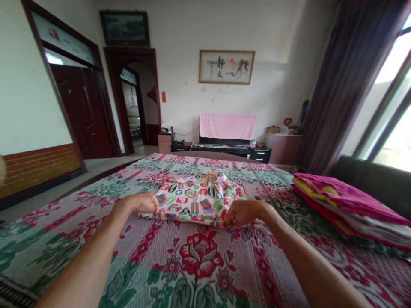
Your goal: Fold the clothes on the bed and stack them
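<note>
A white garment [195, 199] with a colourful cartoon print, which looks like a child's shirt, lies spread on the flowered bedspread [201, 252]. My left hand [144, 203] is closed on its near left corner. At the near right corner my right hand [242, 212] pinches the edge with fingers curled. The near edge runs fairly straight between both hands, while the far side lies rumpled. Parts of the fingertips are hidden by the hands themselves and the cloth.
To the right rests a stack of folded clothes [349, 205], magenta on top. Beyond the bed stands a low black cabinet [224, 150], with a pink cloth [227, 126] draped over what seems a television. A purple curtain [340, 81] hangs by the window.
</note>
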Motion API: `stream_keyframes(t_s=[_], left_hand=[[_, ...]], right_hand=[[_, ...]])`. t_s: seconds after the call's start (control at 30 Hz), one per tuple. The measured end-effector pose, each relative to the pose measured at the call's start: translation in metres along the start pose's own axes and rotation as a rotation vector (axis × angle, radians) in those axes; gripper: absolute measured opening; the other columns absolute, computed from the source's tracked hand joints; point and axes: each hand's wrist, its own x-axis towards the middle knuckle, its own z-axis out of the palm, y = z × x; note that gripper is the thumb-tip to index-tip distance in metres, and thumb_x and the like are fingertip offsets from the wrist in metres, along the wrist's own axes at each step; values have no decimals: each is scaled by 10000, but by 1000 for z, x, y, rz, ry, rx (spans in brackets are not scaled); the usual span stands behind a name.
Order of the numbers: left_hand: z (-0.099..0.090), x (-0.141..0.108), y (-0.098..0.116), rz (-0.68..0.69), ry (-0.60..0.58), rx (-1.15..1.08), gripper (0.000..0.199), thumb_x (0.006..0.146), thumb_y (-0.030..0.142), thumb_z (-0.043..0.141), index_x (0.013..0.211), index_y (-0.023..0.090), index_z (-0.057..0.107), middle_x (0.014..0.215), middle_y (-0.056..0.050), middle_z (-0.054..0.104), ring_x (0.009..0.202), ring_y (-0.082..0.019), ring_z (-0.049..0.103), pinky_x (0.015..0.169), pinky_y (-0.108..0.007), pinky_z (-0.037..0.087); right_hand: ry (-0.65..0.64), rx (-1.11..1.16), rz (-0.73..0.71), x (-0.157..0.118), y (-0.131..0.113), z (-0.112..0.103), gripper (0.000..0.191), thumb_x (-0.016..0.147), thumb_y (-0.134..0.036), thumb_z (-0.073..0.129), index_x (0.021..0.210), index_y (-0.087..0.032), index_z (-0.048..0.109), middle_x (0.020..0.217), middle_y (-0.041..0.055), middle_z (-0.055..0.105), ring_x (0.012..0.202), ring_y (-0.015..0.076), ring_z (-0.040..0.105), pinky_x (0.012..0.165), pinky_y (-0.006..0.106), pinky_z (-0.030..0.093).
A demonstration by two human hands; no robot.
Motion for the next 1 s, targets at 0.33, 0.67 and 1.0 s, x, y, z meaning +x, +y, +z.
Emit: stream_keyframes(t_s=[0.33,0.67,1.0], left_hand=[[2,1,-6,-63,-156,-249,165,561,283,539,586,194,675,499,-26,612,461,-153,531,468,-250,402],[7,35,15,-47,491,151,331,780,236,489,1024,269,709,1007,-36,714,983,-193,633,809,-248,450],[22,92,35,-88,542,206,351,858,227,407,1088,244,671,1098,-92,669,977,-215,637,784,-282,469]], right_hand=[[42,253,72,-17,-7,-8,177,742,-309,589,791,-207,726,630,-6,650,534,101,539,518,215,395],[801,51,118,34,23,14,333,735,-129,509,992,-197,710,988,41,707,804,149,615,752,240,421],[887,-2,143,41,12,41,269,847,-175,432,916,-191,692,1003,57,664,931,151,603,810,227,411]])
